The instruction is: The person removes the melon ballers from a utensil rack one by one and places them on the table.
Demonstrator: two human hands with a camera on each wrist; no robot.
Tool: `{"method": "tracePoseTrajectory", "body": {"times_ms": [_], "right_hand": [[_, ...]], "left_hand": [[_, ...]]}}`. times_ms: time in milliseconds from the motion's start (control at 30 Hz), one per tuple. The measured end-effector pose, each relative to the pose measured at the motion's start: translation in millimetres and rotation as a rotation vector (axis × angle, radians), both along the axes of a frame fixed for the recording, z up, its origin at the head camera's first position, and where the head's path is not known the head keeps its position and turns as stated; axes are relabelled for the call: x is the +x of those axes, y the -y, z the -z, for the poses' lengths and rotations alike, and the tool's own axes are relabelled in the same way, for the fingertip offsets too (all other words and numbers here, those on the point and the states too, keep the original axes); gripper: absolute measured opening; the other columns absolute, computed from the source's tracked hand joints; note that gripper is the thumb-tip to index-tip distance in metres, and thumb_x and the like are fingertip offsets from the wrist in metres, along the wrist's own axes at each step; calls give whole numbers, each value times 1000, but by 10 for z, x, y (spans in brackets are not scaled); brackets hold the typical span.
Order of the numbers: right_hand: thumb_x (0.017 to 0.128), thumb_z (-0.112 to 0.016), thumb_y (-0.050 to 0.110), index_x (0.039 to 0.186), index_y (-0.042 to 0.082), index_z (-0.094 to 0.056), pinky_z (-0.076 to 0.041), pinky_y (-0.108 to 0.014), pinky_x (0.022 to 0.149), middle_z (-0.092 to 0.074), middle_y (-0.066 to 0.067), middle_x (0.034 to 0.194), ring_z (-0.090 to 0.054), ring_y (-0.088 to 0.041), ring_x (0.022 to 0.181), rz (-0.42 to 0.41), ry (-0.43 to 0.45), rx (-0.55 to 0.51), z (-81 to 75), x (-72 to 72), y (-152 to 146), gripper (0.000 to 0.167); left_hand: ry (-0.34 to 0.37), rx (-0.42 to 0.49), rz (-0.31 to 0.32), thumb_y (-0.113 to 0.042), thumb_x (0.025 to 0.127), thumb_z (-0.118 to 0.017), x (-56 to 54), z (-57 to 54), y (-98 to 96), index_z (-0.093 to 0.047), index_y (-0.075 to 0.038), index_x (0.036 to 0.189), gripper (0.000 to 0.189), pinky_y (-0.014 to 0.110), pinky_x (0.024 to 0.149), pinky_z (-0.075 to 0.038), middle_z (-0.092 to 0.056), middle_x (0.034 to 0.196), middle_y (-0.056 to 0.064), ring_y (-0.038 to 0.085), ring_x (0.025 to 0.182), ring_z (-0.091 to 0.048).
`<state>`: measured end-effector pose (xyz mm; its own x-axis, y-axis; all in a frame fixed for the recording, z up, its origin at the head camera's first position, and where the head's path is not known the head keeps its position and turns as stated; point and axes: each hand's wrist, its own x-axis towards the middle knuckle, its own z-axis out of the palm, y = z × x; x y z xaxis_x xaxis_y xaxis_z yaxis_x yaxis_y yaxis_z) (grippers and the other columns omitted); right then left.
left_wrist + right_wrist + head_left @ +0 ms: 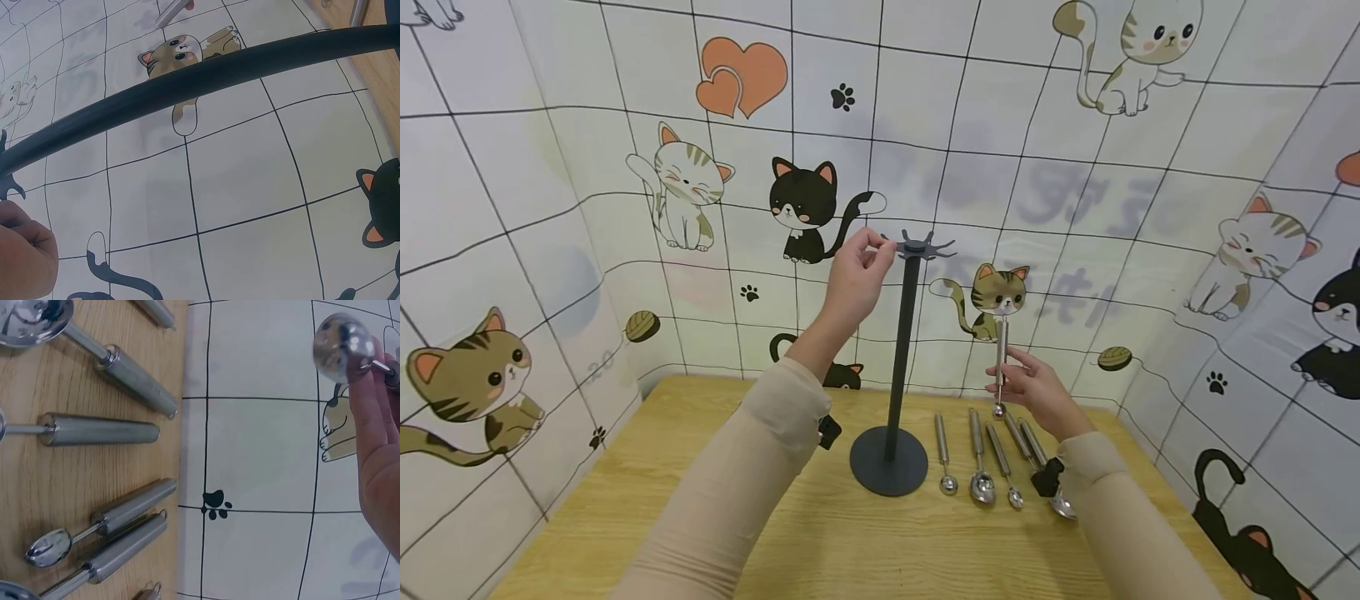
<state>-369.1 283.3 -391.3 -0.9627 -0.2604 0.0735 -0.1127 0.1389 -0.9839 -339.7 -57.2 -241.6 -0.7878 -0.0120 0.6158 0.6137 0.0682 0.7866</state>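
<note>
A dark grey utensil stand (903, 358) rises from a round base, with a ring of curved hooks at its top. My left hand (857, 275) pinches the tip of a left-side hook between thumb and fingers. To the right of the pole, my right hand (1041, 390) grips a steel melon baller (1002, 354) by its handle. It is raised and upright, scoop down. In the right wrist view its round scoop (342, 347) shows beside the fingers, while most of the handle is out of frame.
Several steel scoops and spoons lie on the wooden table (700, 467) right of the base, among them a small baller (948, 483), a larger scoop (982, 487) and a small oval spoon (1015, 497). A cat-patterned sheet (917, 108) hangs behind and at both sides.
</note>
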Motion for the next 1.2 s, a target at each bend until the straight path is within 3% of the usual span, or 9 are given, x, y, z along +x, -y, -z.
{"method": "tracePoseTrajectory", "body": {"times_ms": [200, 367, 633, 933, 1200], "right_hand": [[109, -49, 25, 163, 7, -7, -56, -39, 91, -64, -17, 128, -72, -20, 103, -2, 10, -12, 64, 51, -133, 71], [109, -48, 25, 163, 6, -3, -55, -36, 93, -69, -3, 116, -72, -16, 104, 4, 43, -32, 121, 92, -259, 73], [109, -49, 26, 162, 4, -1, -54, -38, 95, -66, -14, 128, -70, -16, 109, 13, 30, -21, 190, 154, -433, 75], [109, -48, 26, 161, 3, 5, -55, -33, 92, -70, 7, 116, -69, -14, 110, 47, 47, -26, 316, 253, -744, 78], [110, -46, 24, 160, 3, 9, -57, -32, 88, -70, 12, 112, -70, -10, 103, 66, 93, -39, 458, 269, -1084, 78]], "left_hand": [[5, 3, 2, -24, 104, -58, -15, 29, 4, -58, -11, 96, 16, 29, 48, -24, -34, 61, -2, 15, 53, -32], [8, -3, 0, -26, 104, -58, -20, 47, 16, -59, -11, 97, 16, 29, 47, -24, -34, 61, -1, 15, 53, -32], [-3, 4, -10, -26, 104, -58, -28, 63, 53, -59, -12, 98, 15, 30, 46, -22, -34, 60, -2, 16, 52, -32], [9, 6, -4, -27, 104, -58, -38, 63, 38, -59, -11, 98, 17, 30, 46, -23, -35, 60, -1, 16, 53, -32], [5, 4, -1, -26, 104, -58, -20, 17, 2, -59, -11, 98, 16, 29, 46, -23, -34, 60, -1, 16, 53, -32]]}}
